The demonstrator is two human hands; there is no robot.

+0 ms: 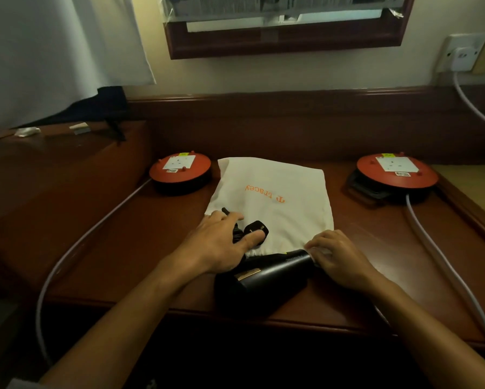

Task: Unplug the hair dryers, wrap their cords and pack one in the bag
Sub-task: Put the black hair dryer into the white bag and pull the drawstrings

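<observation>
Dryer [266, 279] unplugged, left hand [218, 245] gripping its bundled cord [252, 230], right hand [339, 259] pinching the bag [275, 197] mouth near the desk's front edge, packing still left.

The room was dim and warm-toned, the pale bag [272, 197] the brightest patch on the dark counter [376, 248], deep shadow swallowed the lower corners, the wide lens bowed the edges outward, and detail stayed soft and slightly smeared throughout, especially on the black dryer [263, 276].
</observation>
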